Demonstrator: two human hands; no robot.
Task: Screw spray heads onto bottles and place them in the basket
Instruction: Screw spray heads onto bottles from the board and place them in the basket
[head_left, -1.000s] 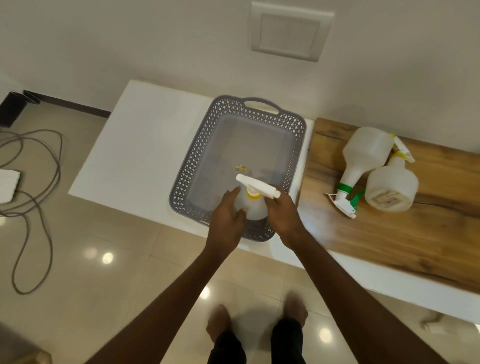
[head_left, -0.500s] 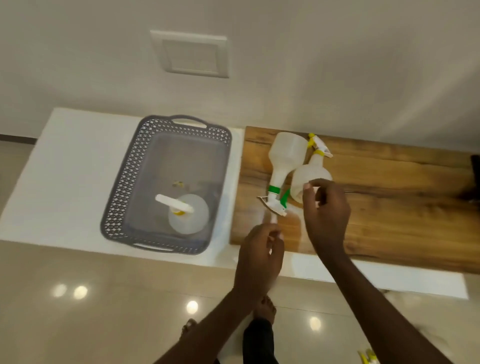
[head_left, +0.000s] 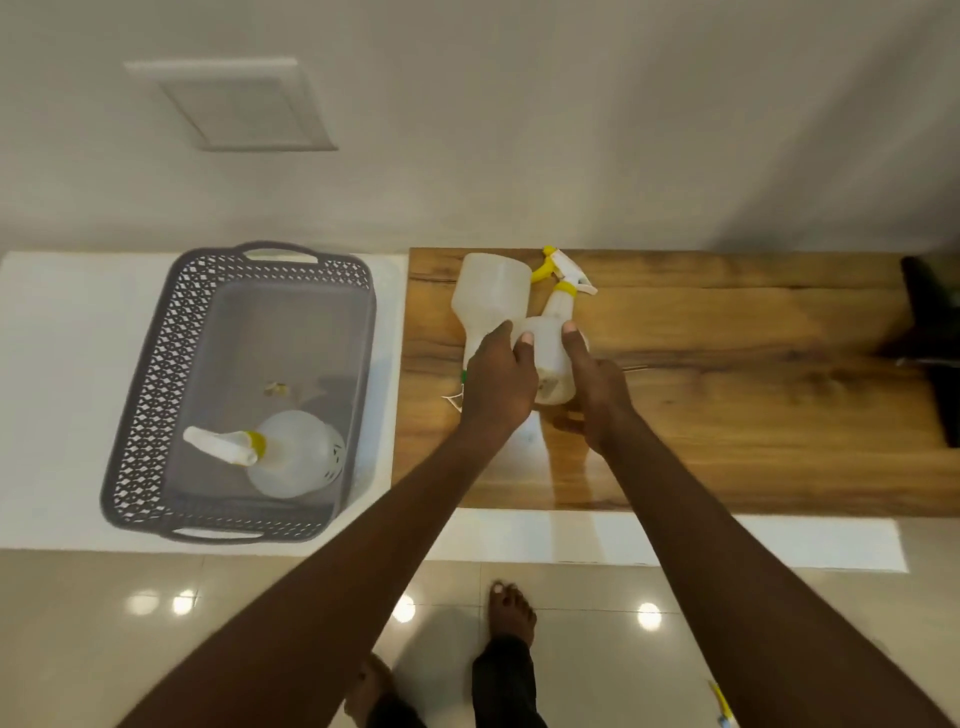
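Note:
A grey perforated basket (head_left: 156, 364) stands on the white counter at the left. Inside it lies one bottle with a yellow-collared spray head (head_left: 296, 452). To the right, two more bottles lie on the wooden board (head_left: 727, 415). The larger bottle (head_left: 491, 291) points its neck toward me, and a bit of green collar shows beside my left hand. The smaller bottle with a yellow spray head (head_left: 550, 358) lies next to it. My left hand (head_left: 501, 384) and my right hand (head_left: 597, 395) clasp this smaller bottle from either side, covering its base.
The white counter (head_left: 62, 364) runs along the wall, with a square wall plate (head_left: 244, 104) above. A dark object (head_left: 930, 332) sits at the board's right end. My feet stand on the glossy tiled floor, and a small yellow item (head_left: 719, 701) lies near them.
Both hands let go of the bottle, which now lies in the basket. They moved right to the wooden board and closed around the smaller bottle.

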